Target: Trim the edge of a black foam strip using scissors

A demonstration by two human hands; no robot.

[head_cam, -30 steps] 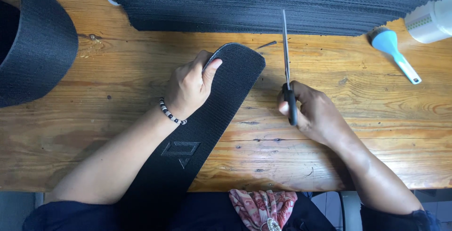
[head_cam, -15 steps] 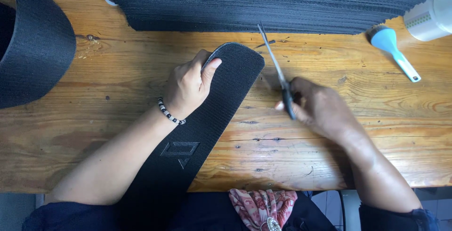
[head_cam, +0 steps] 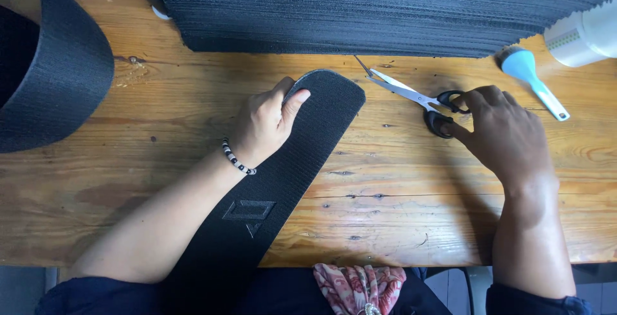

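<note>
A wide black woven strap with a rounded end lies diagonally across the wooden table. My left hand presses on its left edge near the rounded end, thumb on the strap. A beaded bracelet circles that wrist. My right hand has its fingertips at the black handles of a pair of scissors. The scissors lie nearly flat on the table right of the strap, blades slightly apart and pointing up-left.
A thick stack of black fabric sheets fills the back of the table. A big roll of black strap sits far left. A light blue brush and a white container are at the back right.
The scissors, held upright a second ago, have tipped over to the left and now rest low on the table. My right hand has shifted right. My left hand stays on the strap.
</note>
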